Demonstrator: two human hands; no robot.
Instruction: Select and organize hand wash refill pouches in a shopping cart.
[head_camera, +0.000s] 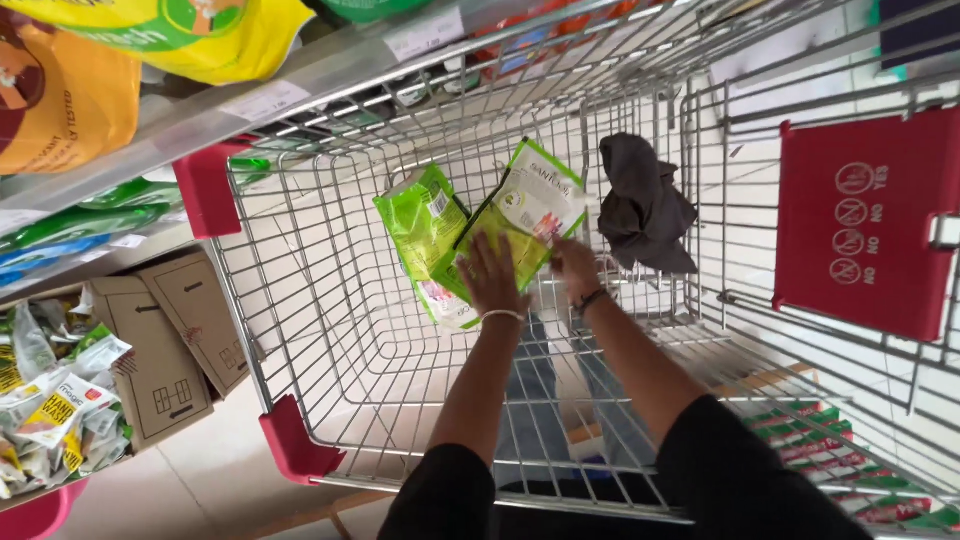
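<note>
While both arms reach into the cart (300, 300), my left hand (492, 275) and right hand (575, 265) each grip a green pouch (525, 205); 2nd pouch (425, 225) lies just beside it. Grey cloth (643, 205) hangs nr right; boxes (170, 345) outside, left.

right hand (573, 268) fingers: hidden behind green pouch (525, 215) | red cart flap (868, 220): cut off at right edge
</note>
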